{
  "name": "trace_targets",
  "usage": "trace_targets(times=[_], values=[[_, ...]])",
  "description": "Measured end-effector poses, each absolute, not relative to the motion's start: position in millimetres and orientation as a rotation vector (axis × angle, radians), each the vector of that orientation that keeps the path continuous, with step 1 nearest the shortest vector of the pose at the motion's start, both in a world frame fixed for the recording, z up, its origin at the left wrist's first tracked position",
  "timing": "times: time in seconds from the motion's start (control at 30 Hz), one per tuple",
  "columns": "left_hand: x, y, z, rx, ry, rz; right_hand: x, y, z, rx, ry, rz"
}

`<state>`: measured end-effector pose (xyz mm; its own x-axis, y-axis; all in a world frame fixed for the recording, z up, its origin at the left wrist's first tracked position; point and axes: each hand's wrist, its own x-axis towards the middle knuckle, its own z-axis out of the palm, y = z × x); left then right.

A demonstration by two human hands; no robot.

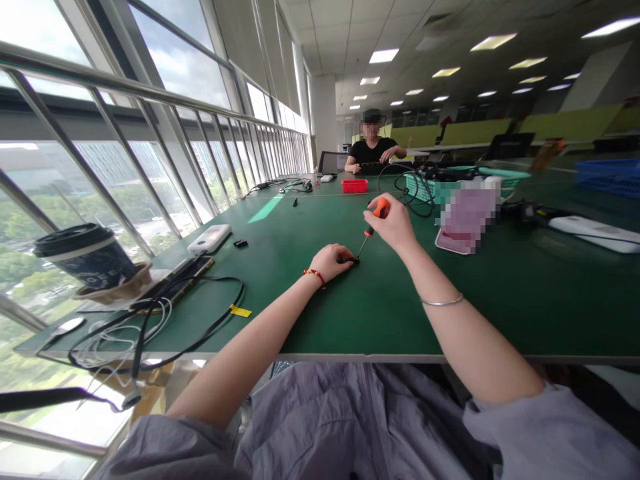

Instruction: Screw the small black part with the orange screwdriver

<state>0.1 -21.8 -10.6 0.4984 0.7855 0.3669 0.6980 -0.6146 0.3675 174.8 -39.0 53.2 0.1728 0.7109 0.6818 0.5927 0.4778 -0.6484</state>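
Orange-and-black screwdriver (369,231) with a slim metal shaft: the right hand (395,223) grips its handle, fingers curled around it, shaft slanting down toward a small dark part (355,259). The part lies at the fingertips of the left hand (331,261), which pinches it low at the green tabletop (310,320). Tip contact cannot be confirmed.

Handling: the screwdriver is probably light and rigid; hold by the thick handle. The part is probably light, stiff and prone to slip; hold by its edges, fingertips clear of the shaft.

Obstructions: the left hand partly hides the part. A looped black cable (243,289) with a yellow tag (241,311) lies left of the left forearm; a pale-purple flat rectangular object (463,223) lies beyond the right forearm.
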Motion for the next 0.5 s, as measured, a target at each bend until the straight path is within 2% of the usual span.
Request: trace_targets(times=[0.5], values=[[0.4, -19.6, -11.9, 2.601, 1.266, 0.758, 174.8, -38.1, 51.6, -1.240, -1.524, 0.060]])
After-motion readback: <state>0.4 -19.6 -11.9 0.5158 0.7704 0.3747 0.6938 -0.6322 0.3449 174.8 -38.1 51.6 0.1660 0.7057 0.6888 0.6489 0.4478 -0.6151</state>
